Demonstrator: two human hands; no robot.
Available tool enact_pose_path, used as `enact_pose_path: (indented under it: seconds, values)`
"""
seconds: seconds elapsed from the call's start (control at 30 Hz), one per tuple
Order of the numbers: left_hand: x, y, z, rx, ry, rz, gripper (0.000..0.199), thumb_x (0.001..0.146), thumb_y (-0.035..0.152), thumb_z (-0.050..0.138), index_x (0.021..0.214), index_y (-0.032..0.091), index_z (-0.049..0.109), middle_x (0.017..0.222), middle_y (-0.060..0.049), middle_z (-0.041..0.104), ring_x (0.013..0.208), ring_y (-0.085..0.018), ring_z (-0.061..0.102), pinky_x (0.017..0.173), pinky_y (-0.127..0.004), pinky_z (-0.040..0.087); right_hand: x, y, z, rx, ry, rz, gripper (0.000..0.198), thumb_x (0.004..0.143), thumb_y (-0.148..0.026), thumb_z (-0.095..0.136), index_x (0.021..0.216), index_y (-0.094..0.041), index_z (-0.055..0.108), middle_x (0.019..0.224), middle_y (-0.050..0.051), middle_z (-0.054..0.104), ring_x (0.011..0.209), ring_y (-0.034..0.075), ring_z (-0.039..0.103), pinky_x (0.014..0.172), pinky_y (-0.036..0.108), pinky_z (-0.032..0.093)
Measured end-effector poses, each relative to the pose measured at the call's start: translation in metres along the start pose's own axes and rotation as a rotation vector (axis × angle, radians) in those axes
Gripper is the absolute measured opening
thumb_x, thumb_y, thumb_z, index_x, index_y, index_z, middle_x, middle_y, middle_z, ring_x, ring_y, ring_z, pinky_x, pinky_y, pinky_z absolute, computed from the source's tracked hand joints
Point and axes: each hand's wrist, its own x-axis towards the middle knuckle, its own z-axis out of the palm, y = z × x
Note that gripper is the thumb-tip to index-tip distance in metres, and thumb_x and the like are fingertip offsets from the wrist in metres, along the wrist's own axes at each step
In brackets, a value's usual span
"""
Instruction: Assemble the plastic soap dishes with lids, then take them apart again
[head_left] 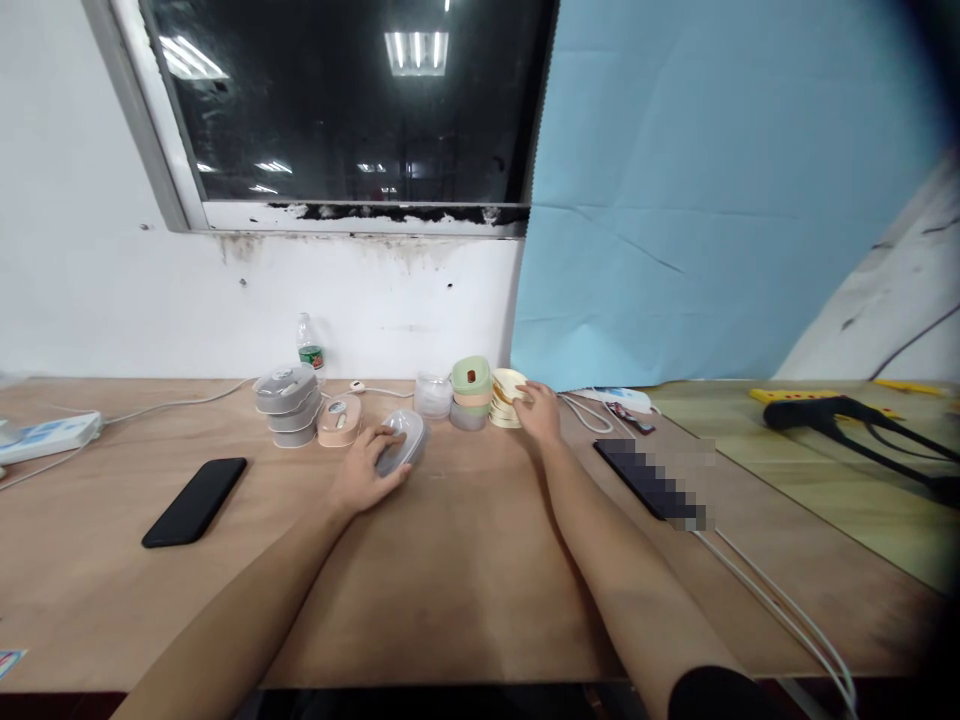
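My left hand (370, 468) is closed on the side of a clear, greyish plastic container (414, 432), tilted just above or on the table. My right hand (538, 410) has its fingers on the top of a stack of cream lids (504, 412), pinching at the upper one; its fingertips are partly hidden. Left of that stack stands a pile of green, peach and grey lids (471, 390). Beside this pile are nested clear plastic pieces (433, 396). A peach lidded box (340, 422) sits behind my left hand, next to several stacked grey boxes (291, 410).
A black phone (195, 502) lies on the left, and another dark phone (637, 475) with a white cable on the right. Power strips (56, 437) and a bottle (308, 345) are along the back. A black strap-like item (847, 415) lies far right.
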Motion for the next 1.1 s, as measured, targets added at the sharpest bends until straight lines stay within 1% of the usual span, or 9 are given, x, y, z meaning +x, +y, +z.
enact_pose_path:
  seconds: [0.13,0.23,0.33,0.5,0.77,0.87,0.93,1.0,1.1]
  values:
    - [0.000,0.002,0.000,-0.008,-0.001,0.005,0.042,0.080,0.044,0.063,0.117,0.024,0.060,0.120,-0.011,0.054,0.115,-0.028,0.054,0.098,-0.045,0.046,-0.004,0.003,0.003,0.041,0.056,0.156,0.055,0.073,-0.047,0.061,0.118,-0.014,0.060,0.134,0.018,0.045,0.125,0.032,0.040,0.106,0.048,0.031]
    - [0.000,0.002,0.000,-0.005,-0.004,0.007,0.043,0.080,0.043,0.063,0.118,0.024,0.060,0.120,-0.011,0.054,0.115,-0.028,0.054,0.098,-0.044,0.046,-0.007,0.008,0.006,0.103,-0.015,0.225,0.060,0.069,-0.056,0.064,0.112,-0.014,0.062,0.133,0.019,0.043,0.125,0.033,0.041,0.105,0.047,0.034]
    - [-0.001,0.001,0.001,-0.002,-0.012,-0.008,0.042,0.080,0.044,0.062,0.117,0.023,0.060,0.120,-0.010,0.054,0.114,-0.027,0.054,0.097,-0.043,0.046,-0.009,0.009,0.008,0.117,-0.017,0.190,0.055,0.068,-0.057,0.065,0.105,-0.016,0.065,0.129,0.018,0.045,0.122,0.031,0.045,0.104,0.045,0.035]
    - [-0.001,0.002,0.001,0.005,-0.005,-0.010,0.042,0.080,0.044,0.062,0.116,0.023,0.060,0.121,-0.010,0.054,0.114,-0.027,0.054,0.098,-0.043,0.046,-0.012,0.003,0.010,0.076,0.024,0.083,0.054,0.070,-0.053,0.066,0.108,-0.016,0.063,0.124,0.017,0.047,0.117,0.029,0.049,0.101,0.043,0.039]
    - [0.000,0.000,0.000,0.012,-0.008,-0.015,0.041,0.079,0.044,0.063,0.115,0.023,0.061,0.120,-0.010,0.055,0.113,-0.028,0.055,0.095,-0.044,0.047,-0.013,-0.005,0.010,0.083,0.066,0.122,0.083,0.068,-0.056,0.067,0.133,-0.012,0.041,0.134,0.021,0.039,0.126,0.032,0.039,0.103,0.045,0.036]
    - [0.000,-0.001,0.000,0.012,-0.002,-0.015,0.042,0.080,0.044,0.062,0.116,0.023,0.060,0.121,-0.011,0.054,0.115,-0.028,0.053,0.097,-0.044,0.046,-0.013,-0.010,0.003,0.079,0.126,0.133,0.084,0.073,-0.058,0.061,0.137,-0.011,0.034,0.134,0.022,0.040,0.127,0.033,0.037,0.102,0.049,0.034]
    - [-0.001,-0.001,0.001,0.010,0.005,-0.022,0.043,0.081,0.044,0.060,0.119,0.023,0.058,0.124,-0.011,0.052,0.118,-0.029,0.051,0.100,-0.046,0.043,-0.013,-0.018,-0.002,0.044,0.200,0.087,0.078,0.079,-0.058,0.053,0.138,-0.012,0.032,0.135,0.022,0.040,0.128,0.034,0.035,0.103,0.052,0.031]
    - [-0.001,-0.001,0.002,0.001,0.031,-0.036,0.043,0.084,0.042,0.057,0.123,0.023,0.054,0.130,-0.011,0.048,0.123,-0.029,0.047,0.103,-0.046,0.040,-0.016,-0.033,-0.004,0.011,0.236,-0.019,0.072,0.081,-0.057,0.049,0.136,-0.013,0.034,0.134,0.021,0.042,0.128,0.035,0.035,0.104,0.055,0.028]
    - [-0.001,-0.003,0.006,-0.043,0.122,-0.055,0.044,0.090,0.039,0.048,0.130,0.021,0.045,0.136,-0.012,0.041,0.130,-0.028,0.039,0.108,-0.047,0.033,-0.031,-0.070,0.006,0.028,0.139,-0.273,0.069,0.075,-0.059,0.055,0.129,-0.018,0.044,0.127,0.017,0.049,0.124,0.035,0.040,0.105,0.056,0.027]
